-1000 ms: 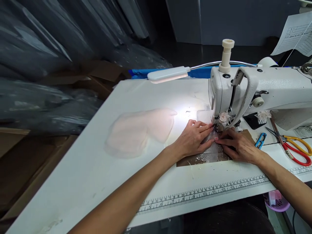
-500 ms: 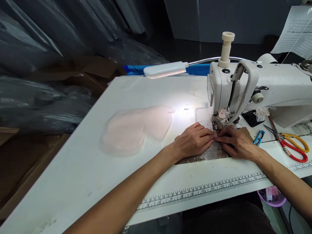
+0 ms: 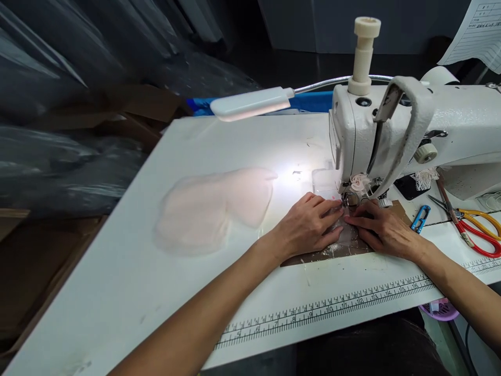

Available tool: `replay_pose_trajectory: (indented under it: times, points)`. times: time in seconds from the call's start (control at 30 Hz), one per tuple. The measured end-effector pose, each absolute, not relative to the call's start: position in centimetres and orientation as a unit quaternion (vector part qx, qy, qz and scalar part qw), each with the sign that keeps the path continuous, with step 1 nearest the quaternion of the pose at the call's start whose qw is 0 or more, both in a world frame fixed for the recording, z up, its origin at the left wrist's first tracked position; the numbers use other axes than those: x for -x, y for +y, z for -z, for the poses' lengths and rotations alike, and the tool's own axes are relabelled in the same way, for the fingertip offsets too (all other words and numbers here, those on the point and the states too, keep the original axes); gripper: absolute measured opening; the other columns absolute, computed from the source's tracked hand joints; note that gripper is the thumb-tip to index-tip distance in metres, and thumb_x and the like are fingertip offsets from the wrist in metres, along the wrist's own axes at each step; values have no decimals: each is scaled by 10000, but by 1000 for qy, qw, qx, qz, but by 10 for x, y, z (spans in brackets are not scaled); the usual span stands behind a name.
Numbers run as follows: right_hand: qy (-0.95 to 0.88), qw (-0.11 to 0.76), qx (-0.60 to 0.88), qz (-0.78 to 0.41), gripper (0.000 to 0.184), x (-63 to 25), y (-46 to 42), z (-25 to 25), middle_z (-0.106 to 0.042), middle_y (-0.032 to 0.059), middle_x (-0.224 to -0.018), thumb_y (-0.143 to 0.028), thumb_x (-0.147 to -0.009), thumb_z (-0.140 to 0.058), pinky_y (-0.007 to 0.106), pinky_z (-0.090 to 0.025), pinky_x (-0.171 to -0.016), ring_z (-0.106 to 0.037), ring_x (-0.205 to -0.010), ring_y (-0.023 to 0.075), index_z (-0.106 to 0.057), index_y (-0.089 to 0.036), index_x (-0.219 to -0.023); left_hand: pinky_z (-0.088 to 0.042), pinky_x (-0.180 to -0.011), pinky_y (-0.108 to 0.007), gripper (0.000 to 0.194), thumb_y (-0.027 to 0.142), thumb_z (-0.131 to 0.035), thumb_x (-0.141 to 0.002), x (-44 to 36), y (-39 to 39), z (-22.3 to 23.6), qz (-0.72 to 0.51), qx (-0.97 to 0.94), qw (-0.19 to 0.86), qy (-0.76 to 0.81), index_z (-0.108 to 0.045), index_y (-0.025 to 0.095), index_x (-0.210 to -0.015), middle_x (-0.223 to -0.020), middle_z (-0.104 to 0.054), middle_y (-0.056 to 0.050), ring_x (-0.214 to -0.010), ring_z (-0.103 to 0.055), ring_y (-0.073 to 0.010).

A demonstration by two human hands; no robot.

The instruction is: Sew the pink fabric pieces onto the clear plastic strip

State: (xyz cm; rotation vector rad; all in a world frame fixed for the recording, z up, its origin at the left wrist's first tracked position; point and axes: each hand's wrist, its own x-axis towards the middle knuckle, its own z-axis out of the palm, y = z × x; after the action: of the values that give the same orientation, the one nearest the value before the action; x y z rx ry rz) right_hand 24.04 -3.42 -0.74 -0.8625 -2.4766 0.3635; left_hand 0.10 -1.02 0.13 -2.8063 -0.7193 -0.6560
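Note:
A thin sheer piece of fabric (image 3: 346,235) lies on a brown plate (image 3: 309,258) under the needle area of a white sewing machine (image 3: 391,120). My left hand (image 3: 311,222) rests on the fabric just left of the presser foot (image 3: 350,200), its fingers spread and lying flat. On the right side of the foot, my right hand (image 3: 381,230) touches the fabric with its index fingertip; its fingers are bent and apart. The fabric's edge under the fingers is partly hidden. A pale pink fabric rosette (image 3: 359,182) sits on the machine by the needle.
A soft pale pink fabric bundle (image 3: 211,211) lies left on the white table (image 3: 136,292). A lamp (image 3: 252,104) lights it. Blue thread snips (image 3: 420,219) and red-and-yellow scissors (image 3: 475,232) lie right. A ruler strip (image 3: 329,309) runs along the front edge.
My left fingers, pressed together at the fabric before, have spread apart and lie flatter. My right hand has barely moved. The camera view has shifted slightly, with the machine appearing nearer.

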Motion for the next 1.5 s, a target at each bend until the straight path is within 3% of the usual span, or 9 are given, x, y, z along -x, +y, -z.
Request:
replay_pose_trajectory:
  times: [0.23,0.47,0.73,1.0,1.2,1.5]
  points:
    - [-901,244,323,-156,337,-239,-35,6,-617,140,-1083,-188,-975,-438,481,-544,-877,-585,-994,250,-679,-197,-1210,-485,-718,-362,299,320,-473,-990,-4,-8,0,216,936,111,-255,-687,117,-1043,-1079,-714,-117,-825,-639,-210]
    - [-843,303,380,-229,312,-246,-28,2,-650,90,-990,-202,-923,-491,357,-555,-798,-639,-867,192,-721,-196,-1134,-482,-753,-404,291,363,-513,-972,2,-3,-13,220,937,81,-258,-668,147,-1090,-1144,-680,-145,-902,-644,-241]
    - [-792,341,442,-245,283,-244,-25,0,-695,44,-950,-143,-860,-515,283,-517,-766,-645,-807,150,-747,-207,-1009,-527,-671,-329,216,238,-482,-981,8,-8,-30,237,945,18,-224,-677,152,-949,-918,-723,-81,-793,-671,-183]
    - [-840,309,409,-182,292,-242,-28,5,-675,93,-977,-158,-905,-501,340,-553,-784,-641,-846,189,-728,-157,-1090,-579,-729,-355,135,208,-556,-935,0,-26,-6,277,941,-52,-186,-668,146,-978,-927,-723,-82,-820,-682,-181]
    - [-887,282,338,-137,323,-243,-30,10,-624,134,-1051,-139,-912,-493,426,-562,-867,-598,-986,237,-719,-168,-1141,-561,-682,-320,147,203,-540,-969,-2,-25,-3,291,939,-31,-180,-668,150,-921,-893,-719,-67,-782,-671,-163]
    - [-888,264,348,-144,338,-243,-31,9,-600,118,-1072,-129,-905,-506,434,-552,-897,-570,-1013,234,-708,-185,-1171,-527,-644,-325,140,156,-529,-964,-3,-26,-4,300,940,51,-153,-642,147,-881,-922,-727,-82,-737,-654,-156]
